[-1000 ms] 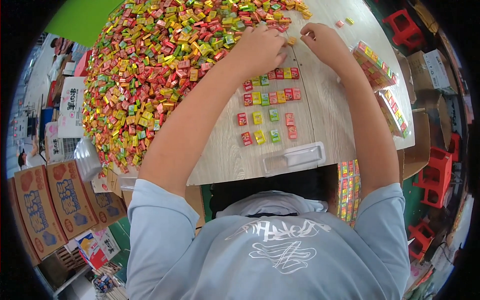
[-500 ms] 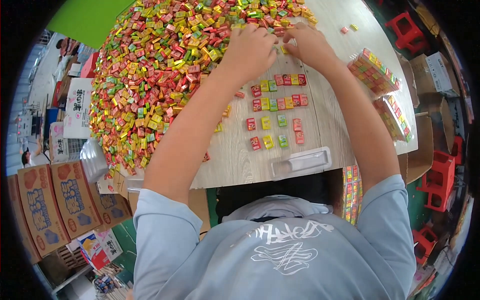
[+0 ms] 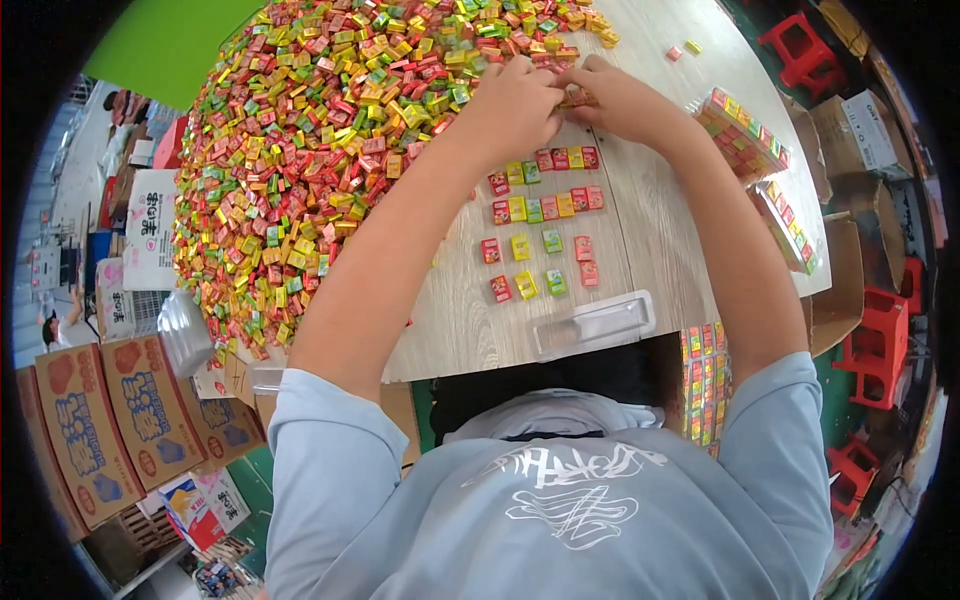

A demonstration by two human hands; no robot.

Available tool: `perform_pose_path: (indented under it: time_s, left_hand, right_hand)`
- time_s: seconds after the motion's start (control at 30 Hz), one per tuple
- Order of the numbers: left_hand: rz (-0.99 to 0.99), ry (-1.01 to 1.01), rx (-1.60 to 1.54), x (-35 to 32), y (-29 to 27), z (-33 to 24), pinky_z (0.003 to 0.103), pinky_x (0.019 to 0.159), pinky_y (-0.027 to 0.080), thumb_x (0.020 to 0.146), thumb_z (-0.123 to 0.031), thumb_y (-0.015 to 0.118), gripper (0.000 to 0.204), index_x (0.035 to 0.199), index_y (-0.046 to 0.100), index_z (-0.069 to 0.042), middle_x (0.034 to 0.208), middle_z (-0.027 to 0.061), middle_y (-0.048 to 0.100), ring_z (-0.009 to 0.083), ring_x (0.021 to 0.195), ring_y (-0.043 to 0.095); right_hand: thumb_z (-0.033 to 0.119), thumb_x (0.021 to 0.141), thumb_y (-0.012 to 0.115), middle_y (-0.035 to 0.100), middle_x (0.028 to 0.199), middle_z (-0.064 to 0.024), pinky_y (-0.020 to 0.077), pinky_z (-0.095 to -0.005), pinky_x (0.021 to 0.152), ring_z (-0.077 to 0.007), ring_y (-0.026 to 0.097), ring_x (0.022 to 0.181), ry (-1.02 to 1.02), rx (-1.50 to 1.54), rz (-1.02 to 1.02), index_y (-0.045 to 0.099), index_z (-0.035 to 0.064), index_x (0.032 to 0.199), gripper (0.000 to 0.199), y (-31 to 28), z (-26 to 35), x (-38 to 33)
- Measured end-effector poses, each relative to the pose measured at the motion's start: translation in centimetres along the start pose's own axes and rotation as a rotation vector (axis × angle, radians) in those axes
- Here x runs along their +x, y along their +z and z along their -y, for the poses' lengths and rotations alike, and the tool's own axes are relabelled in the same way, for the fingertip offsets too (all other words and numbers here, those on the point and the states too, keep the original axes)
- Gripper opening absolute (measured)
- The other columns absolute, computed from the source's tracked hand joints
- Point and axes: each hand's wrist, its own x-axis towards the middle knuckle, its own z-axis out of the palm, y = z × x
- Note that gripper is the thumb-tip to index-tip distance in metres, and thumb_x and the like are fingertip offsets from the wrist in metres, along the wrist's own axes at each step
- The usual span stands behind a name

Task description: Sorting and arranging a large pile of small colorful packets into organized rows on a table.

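Note:
A large heap of small wrapped candies [image 3: 330,130] in red, yellow, green and orange covers the left and far part of the table. At its right edge my left hand [image 3: 513,105] is closed, fingers curled, and what it holds is hidden. My right hand [image 3: 622,100] meets it fingertip to fingertip, thumb and fingers pinched on small reddish candies. Just nearer than the hands lies a short row of candies [image 3: 560,158], with a second row [image 3: 548,204] below it. Closer to me, more candies [image 3: 520,247] stand in spaced groups by colour.
An empty clear plastic tray [image 3: 592,325] lies at the table's near edge. Packed blocks of candies [image 3: 742,135] stand at the right, with another pack [image 3: 785,225] nearer. Two loose candies [image 3: 674,53] lie at the far right. Cartons [image 3: 90,430] and red stools [image 3: 875,345] flank the table.
My hands have drawn closer together, and the gap between their fingertips has closed. The whole view has shifted slightly; the laid-out rows look the same.

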Motion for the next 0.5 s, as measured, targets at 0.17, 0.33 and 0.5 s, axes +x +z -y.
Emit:
perform_pose_path:
  time_s: [0.17, 0.33, 0.5]
  left_hand:
    - [0.034, 0.018, -0.069, -0.7, -0.6, 0.2, 0.049, 0.105, 0.046, 0.094, -0.029, 0.071, 0.037, 0.127, 0.073, -0.011, 0.126, 0.0033, 0.070, 0.0302, 0.122, 0.056]
    - [-0.090, 0.020, -0.140, -3.1, -2.6, -0.6, 0.048, 0.105, 0.046, 0.096, -0.028, 0.070, 0.037, 0.127, 0.069, -0.008, 0.125, 0.0082, 0.069, 0.0328, 0.121, 0.057]
    - [-0.061, -0.240, -0.316, -11.1, -10.0, -5.1, 0.044, 0.095, 0.049, 0.095, -0.024, 0.071, 0.021, 0.113, 0.072, -0.012, 0.111, 0.0067, 0.070, 0.0271, 0.105, 0.064]
  right_hand:
    - [0.020, 0.100, 0.067, 0.063, 0.124, -0.0165, 0.0541, -0.0477, 0.092, -0.0373, 0.067, 0.109, -0.131, 0.023, -0.014, 0.066, 0.0087, 0.122, 0.025, -0.3, 0.2, 0.1]
    - [0.022, 0.104, 0.065, 0.062, 0.118, -0.0147, 0.0527, -0.0441, 0.088, -0.0347, 0.068, 0.102, -0.115, -0.041, 0.001, 0.065, 0.0072, 0.125, 0.025, -0.9, 1.3, -1.8]
    - [0.020, 0.100, 0.070, 0.062, 0.113, -0.0128, 0.0522, -0.0398, 0.086, -0.0315, 0.067, 0.097, -0.075, 0.036, 0.001, 0.068, 0.0072, 0.123, 0.026, -4.4, 5.6, -10.6]
